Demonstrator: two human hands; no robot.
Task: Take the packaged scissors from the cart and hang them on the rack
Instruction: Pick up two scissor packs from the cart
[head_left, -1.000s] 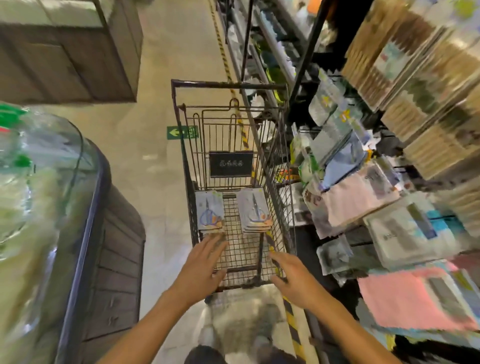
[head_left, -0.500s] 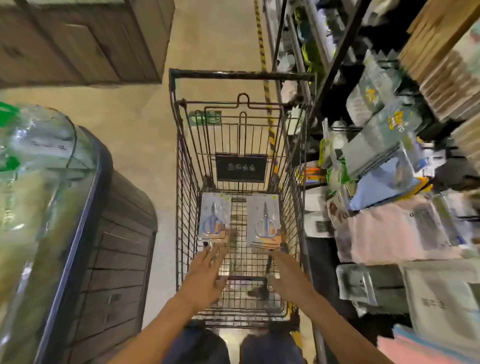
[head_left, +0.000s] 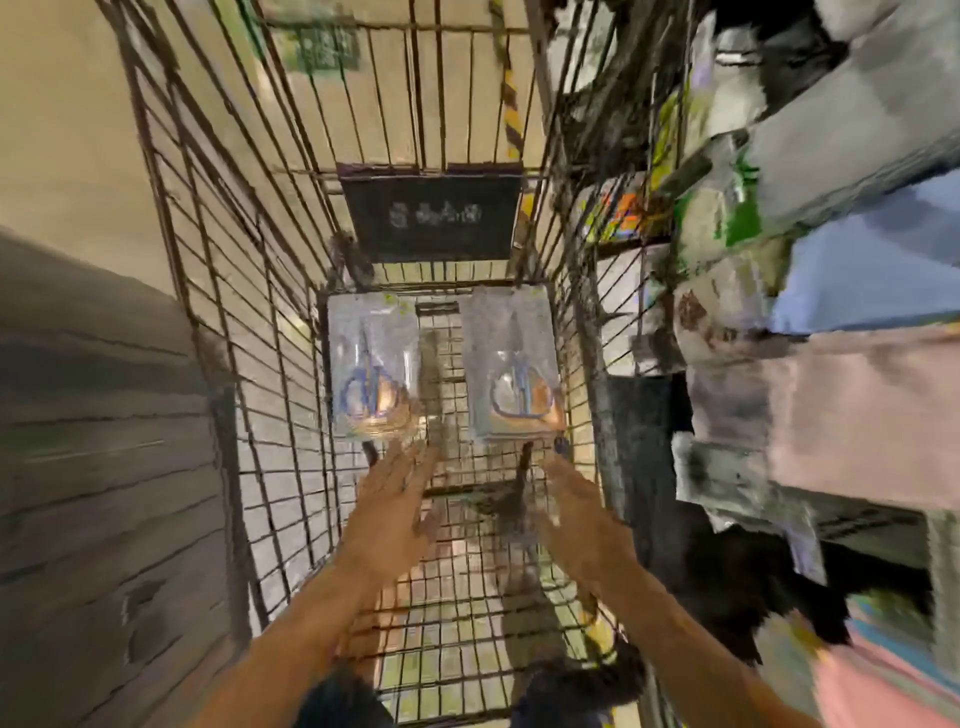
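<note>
Ahead of both hands the cart (head_left: 218, 291) floor lies open — wire walls close in left and right, and two scissor packs (head_left: 375, 371) sit just beyond the fingertips.

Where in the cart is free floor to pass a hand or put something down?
Bare wire floor runs between the left scissors pack and the right scissors pack, and across the cart bottom behind both hands. The far end, under the black sign, is crowded.
</note>
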